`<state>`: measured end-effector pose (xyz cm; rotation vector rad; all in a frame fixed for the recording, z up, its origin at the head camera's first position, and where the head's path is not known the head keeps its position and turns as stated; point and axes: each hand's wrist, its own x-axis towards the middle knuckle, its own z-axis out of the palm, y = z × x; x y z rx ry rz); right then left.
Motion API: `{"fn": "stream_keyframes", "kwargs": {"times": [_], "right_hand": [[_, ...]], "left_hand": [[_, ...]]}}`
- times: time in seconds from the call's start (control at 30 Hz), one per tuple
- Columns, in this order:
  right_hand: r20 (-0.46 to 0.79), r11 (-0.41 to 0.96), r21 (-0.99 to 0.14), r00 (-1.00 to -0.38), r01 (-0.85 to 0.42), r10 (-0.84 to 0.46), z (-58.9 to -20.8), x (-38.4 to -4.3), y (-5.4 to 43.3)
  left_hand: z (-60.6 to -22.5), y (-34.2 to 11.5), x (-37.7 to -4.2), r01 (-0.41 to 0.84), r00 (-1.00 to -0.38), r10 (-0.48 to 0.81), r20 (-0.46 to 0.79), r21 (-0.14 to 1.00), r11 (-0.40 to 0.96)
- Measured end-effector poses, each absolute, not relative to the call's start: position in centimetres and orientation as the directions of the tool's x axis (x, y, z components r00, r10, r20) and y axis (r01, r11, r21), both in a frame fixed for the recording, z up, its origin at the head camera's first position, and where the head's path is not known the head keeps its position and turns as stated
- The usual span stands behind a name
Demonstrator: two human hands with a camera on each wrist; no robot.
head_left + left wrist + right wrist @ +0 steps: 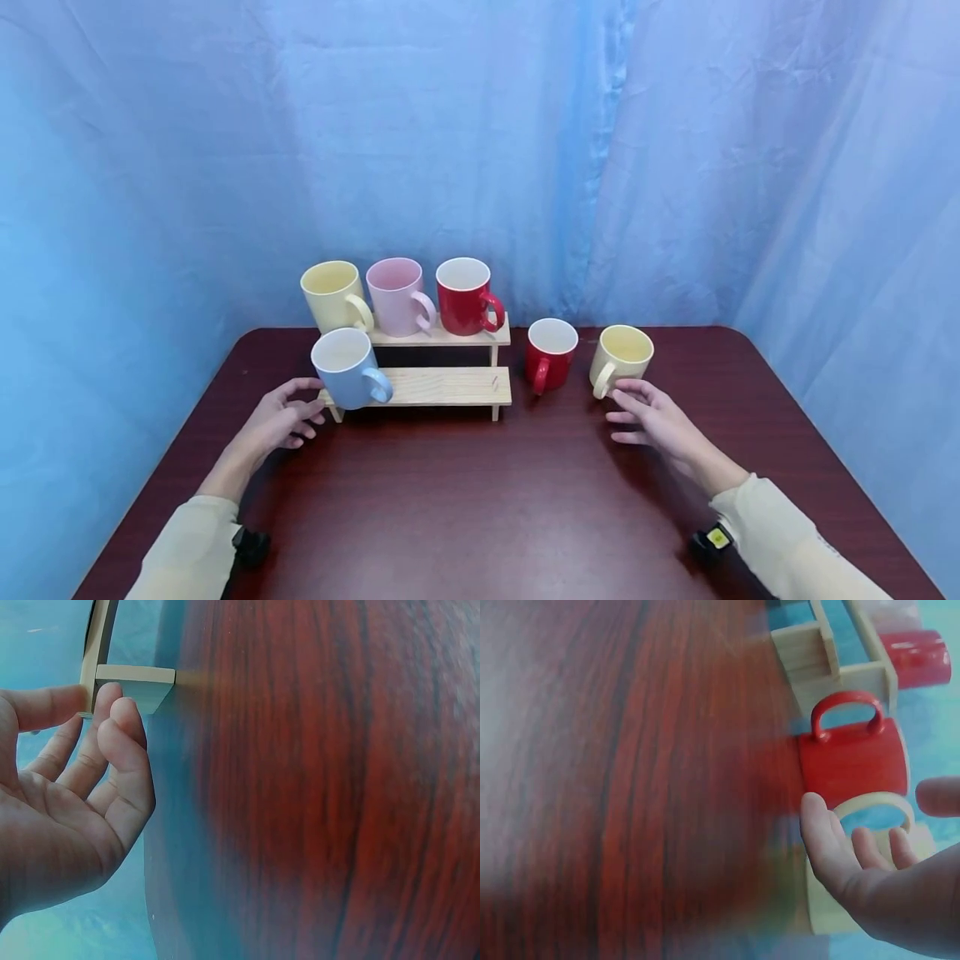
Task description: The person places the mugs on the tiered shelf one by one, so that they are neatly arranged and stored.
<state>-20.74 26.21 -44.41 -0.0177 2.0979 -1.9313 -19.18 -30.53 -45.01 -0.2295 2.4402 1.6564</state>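
On the stand (450,387), lower step (427,383), left end: blue mug (347,373); left hand (276,417) just beside it, grip loosely wide. Upper step (420,341): yellow mug (328,308), pink mug (392,308), red mug (459,308). Right of the stand: second red mug (558,362), second yellow mug (624,365); right hand (658,421) near, grip wide.

Person, long cream sleeves on both arms. Left sleeve (183,546), by the desk's (480,500) left edge: plain, pale, cuff ends at the wrist. Right sleeve (783,533), by the right edge: same cream, creased near the cuff, small dark marking (828,546) on its outer side, too small to read. Left hand (283,418) and right hand (663,427) both bare. Black wrist unit (251,546) at left cuff, chunky, on the side facing mid-desk. Second black unit (701,547) at right cuff, also mid-desk side, with a yellow square patch (718,537), dark border.
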Motion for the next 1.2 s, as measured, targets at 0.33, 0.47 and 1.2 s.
{"fn": "stream_keyframes", "kwargs": {"times": [0.33, 0.47, 1.2], "right_hand": [[-0.239, 0.025, -0.969, -0.915, 0.245, -0.326, -46.1, -22.2, 25.2], [-0.210, 0.004, -0.975, -0.922, 0.220, -0.324, -46.3, -22.3, 25.2], [-0.217, 0.062, -0.976, -0.940, 0.208, -0.264, -44.9, -20.7, 31.4]], "left_hand": [[-44.9, -30.3, -19.0, -0.256, -0.966, -0.055, -0.254, 0.900, 0.353], [-44.9, -30.3, -19.1, -0.254, -0.967, -0.066, -0.247, 0.896, 0.366], [-44.8, -30.3, -19.0, -0.243, -0.969, -0.050, -0.240, 0.908, 0.341]]}}
